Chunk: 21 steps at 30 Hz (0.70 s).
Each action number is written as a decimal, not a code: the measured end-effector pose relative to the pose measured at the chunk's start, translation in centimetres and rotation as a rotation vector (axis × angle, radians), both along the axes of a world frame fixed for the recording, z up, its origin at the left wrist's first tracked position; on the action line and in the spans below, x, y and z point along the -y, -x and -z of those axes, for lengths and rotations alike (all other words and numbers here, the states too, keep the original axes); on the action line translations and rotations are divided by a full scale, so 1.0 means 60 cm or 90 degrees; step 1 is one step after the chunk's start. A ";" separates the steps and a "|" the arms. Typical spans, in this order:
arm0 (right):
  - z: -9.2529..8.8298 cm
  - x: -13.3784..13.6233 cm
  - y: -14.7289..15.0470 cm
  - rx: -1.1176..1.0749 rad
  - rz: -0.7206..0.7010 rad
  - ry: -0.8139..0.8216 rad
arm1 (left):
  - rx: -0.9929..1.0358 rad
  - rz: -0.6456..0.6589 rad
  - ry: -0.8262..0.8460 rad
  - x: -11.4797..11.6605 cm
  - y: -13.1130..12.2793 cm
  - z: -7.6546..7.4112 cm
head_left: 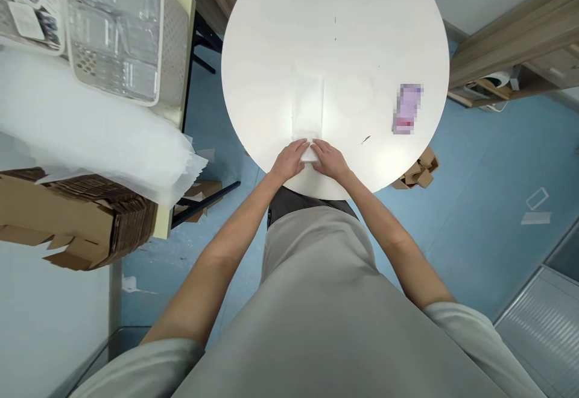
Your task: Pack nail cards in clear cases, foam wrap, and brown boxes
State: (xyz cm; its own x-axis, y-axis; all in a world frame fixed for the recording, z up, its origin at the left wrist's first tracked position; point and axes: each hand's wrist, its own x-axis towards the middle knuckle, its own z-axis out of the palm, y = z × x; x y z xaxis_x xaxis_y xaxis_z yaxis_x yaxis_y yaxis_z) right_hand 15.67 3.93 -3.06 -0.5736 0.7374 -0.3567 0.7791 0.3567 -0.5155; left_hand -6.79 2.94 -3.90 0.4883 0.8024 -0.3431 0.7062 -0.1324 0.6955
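Note:
At the near edge of the round white table [271, 42], both of my hands are on a small white bundle [310, 155] at the near end of a thin translucent wrapping sheet [308, 105]. The rest of that sheet lies flat, stretching away from me. My left hand [290, 161] grips the bundle's left side, its fingertips on top. On the right side, my right hand [330, 160] holds it in the same way, and the fingertips of both hands nearly meet. What is inside the bundle, if anything, is hidden.
A blurred-out purple and pink item [407, 108] lies on the table's right side. On the left, a side table [163, 223] bears a basket of clear plastic boxes [160, 42], a stack of white sheets [90, 114] and flattened cardboard boxes [58, 211]. An open carton [418, 175] stands on the floor.

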 end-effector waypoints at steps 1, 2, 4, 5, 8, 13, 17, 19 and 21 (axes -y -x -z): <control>-0.003 0.007 -0.004 -0.001 0.000 0.005 | 0.002 -0.010 0.019 0.005 -0.001 -0.005; -0.007 0.015 -0.008 -0.002 0.003 0.011 | 0.005 -0.023 0.043 0.009 -0.002 -0.010; -0.019 0.027 -0.018 -0.005 0.011 0.024 | 0.007 -0.061 0.095 0.016 -0.003 -0.021; -0.025 0.032 -0.022 -0.005 0.016 0.029 | 0.008 -0.084 0.119 0.018 -0.003 -0.025; -0.041 0.037 -0.026 0.003 0.044 0.033 | 0.019 -0.154 0.156 0.024 -0.004 -0.035; -0.045 0.008 -0.009 0.040 0.107 0.073 | 0.004 -0.283 0.145 0.016 -0.015 -0.033; -0.031 -0.020 -0.002 0.101 0.181 0.070 | -0.051 -0.348 0.133 -0.003 -0.032 -0.018; -0.022 -0.022 -0.003 0.115 0.222 0.058 | -0.076 -0.374 0.148 -0.010 -0.041 -0.011; -0.013 -0.016 -0.001 0.110 0.267 0.027 | -0.107 -0.397 0.173 -0.012 -0.048 -0.007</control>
